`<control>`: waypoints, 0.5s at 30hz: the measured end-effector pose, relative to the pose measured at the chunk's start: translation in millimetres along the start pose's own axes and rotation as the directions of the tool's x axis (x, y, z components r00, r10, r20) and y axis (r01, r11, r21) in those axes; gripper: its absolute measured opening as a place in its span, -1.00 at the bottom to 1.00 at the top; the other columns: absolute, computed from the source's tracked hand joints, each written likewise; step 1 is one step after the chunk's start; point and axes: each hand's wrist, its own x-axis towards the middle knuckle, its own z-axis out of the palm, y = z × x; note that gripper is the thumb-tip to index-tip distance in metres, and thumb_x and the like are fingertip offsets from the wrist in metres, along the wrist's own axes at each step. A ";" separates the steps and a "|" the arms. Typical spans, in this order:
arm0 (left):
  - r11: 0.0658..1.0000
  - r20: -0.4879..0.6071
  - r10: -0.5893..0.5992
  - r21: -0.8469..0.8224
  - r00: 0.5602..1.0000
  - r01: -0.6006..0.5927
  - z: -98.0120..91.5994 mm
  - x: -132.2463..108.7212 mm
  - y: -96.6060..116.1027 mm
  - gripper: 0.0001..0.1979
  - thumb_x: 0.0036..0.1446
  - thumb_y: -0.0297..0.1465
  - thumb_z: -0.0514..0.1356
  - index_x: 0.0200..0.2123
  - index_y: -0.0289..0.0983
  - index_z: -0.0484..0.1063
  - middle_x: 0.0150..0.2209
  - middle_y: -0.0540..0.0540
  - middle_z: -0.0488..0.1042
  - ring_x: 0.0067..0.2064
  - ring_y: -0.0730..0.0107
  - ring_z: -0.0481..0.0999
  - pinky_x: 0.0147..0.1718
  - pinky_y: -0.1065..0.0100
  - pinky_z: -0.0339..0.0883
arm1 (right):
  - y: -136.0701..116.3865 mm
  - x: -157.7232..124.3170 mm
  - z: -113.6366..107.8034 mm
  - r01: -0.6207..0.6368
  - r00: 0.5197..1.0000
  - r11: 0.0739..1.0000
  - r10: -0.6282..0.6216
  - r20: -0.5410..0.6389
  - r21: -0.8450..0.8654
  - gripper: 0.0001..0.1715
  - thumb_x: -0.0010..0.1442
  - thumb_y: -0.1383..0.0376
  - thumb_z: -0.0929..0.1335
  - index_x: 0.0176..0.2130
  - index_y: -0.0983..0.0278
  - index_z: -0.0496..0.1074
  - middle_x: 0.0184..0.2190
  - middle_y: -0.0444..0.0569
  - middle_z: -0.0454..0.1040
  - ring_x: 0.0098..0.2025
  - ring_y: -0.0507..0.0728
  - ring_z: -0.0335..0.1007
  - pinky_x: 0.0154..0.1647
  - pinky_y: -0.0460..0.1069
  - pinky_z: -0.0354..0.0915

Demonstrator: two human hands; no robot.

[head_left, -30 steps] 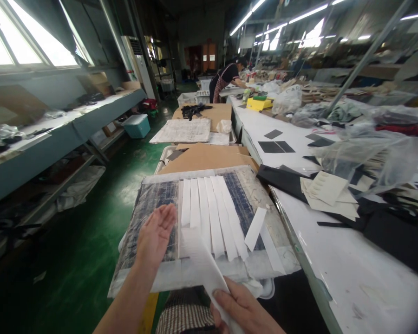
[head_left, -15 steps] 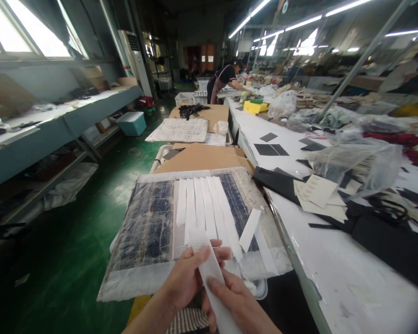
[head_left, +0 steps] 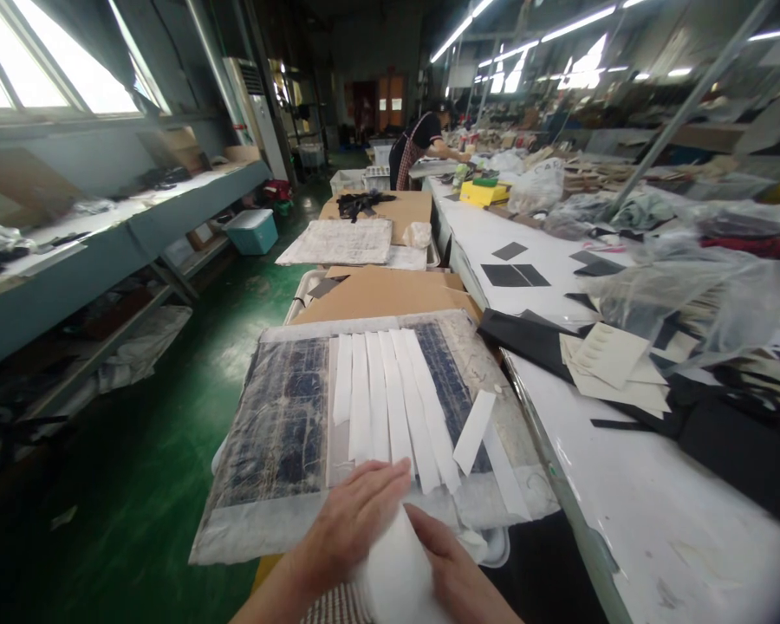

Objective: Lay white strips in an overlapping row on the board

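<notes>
Low in front of me, my left hand [head_left: 357, 516] is closed over the upper end of a white strip [head_left: 399, 563], its fingers lying together across it. My right hand [head_left: 451, 568] grips the strip's right side, thumb along the edge. Motion blurs the strip, and I cannot tell whether it is one or a stack. Just beyond, several long white strips [head_left: 378, 394] lie side by side on a worn board [head_left: 273, 416] with dark blue panels. A shorter strip [head_left: 474, 432] rests at an angle on the board's right side.
Brown cardboard [head_left: 383, 296] lies behind the board. On the right, a long white table [head_left: 630, 503] carries black pieces, cream sheets [head_left: 611, 355] and clear plastic [head_left: 702, 303]. A person [head_left: 419, 147] bends over the table farther back. Green floor [head_left: 188, 416] runs along the left.
The strip has come lower and nearer to me. My left hand has turned over its upper end, fingers now on top. The view has shifted slightly left.
</notes>
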 end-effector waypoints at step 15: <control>0.931 -0.087 -0.356 -0.121 0.931 0.344 -72.1 57.5 -2.8 -0.54 0.19 -0.13 0.21 0.05 -0.29 0.40 -0.13 -0.26 0.59 -0.65 0.57 0.33 -0.75 0.47 0.15 | 0.4 100.6 26.9 -0.022 0.988 0.998 0.032 -0.154 0.065 -0.35 0.17 -0.17 0.35 -0.05 0.31 0.42 -0.27 0.06 0.58 -0.25 0.17 0.51 -0.26 0.02 0.30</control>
